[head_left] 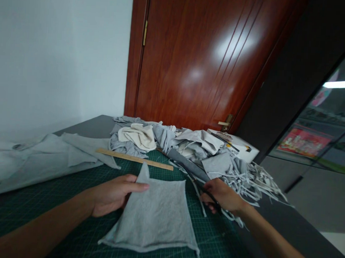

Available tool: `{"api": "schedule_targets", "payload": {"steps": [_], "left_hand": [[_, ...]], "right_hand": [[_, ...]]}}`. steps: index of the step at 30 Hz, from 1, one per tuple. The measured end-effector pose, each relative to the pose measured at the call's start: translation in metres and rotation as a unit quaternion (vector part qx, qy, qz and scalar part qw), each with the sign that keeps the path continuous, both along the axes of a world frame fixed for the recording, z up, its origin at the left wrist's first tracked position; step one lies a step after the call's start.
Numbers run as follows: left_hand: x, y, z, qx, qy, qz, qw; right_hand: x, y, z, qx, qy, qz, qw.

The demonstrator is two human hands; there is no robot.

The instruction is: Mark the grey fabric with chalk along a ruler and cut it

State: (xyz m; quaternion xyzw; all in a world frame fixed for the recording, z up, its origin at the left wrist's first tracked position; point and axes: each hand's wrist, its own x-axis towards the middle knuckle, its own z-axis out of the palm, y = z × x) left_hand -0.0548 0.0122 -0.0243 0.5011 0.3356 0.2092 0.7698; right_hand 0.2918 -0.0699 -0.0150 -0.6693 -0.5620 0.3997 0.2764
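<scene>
My left hand (118, 191) pinches the upper left corner of a grey cloth piece (162, 213), thumb on top and fingers underneath. The cloth's lower part spreads toward me over a green cutting mat (78, 216). To its right, my right hand (219, 193) is closed round the black handles of a pair of scissors (212, 198). Their dark blades point away and to the left, apart from the cloth; whether the blades are parted I cannot tell. Thin cut strips (200, 201) lie beside that hand.
A wooden ruler (134, 159) lies beyond the cloth. Larger grey fabric (49, 161) covers the left side. At the back are a cream cloth (137, 135), heaped grey scraps (199, 140) and a white box (241, 144). A wooden door (190, 60) stands behind the table.
</scene>
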Motion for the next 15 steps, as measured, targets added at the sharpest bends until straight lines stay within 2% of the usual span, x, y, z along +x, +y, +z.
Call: {"api": "schedule_targets", "payload": {"steps": [3,7,10,12,15], "left_hand": [[0.003,-0.002,0.007,0.011,-0.043,0.032,0.999],[0.011,-0.008,0.028,0.045,-0.126,0.124,0.983],[0.018,-0.013,0.041,0.072,-0.179,0.218,0.957],[0.022,-0.017,0.044,0.092,-0.209,0.275,0.934],[0.026,-0.021,0.042,0.116,-0.231,0.309,0.915]], "right_hand": [[-0.006,-0.011,0.007,0.025,0.034,0.017,0.999],[-0.022,-0.022,0.019,0.099,0.147,0.011,0.984],[-0.047,-0.023,0.023,0.149,0.247,-0.018,0.957],[-0.068,-0.019,0.022,0.166,0.293,-0.013,0.941],[-0.099,-0.005,0.015,0.196,0.312,0.008,0.930]]}}
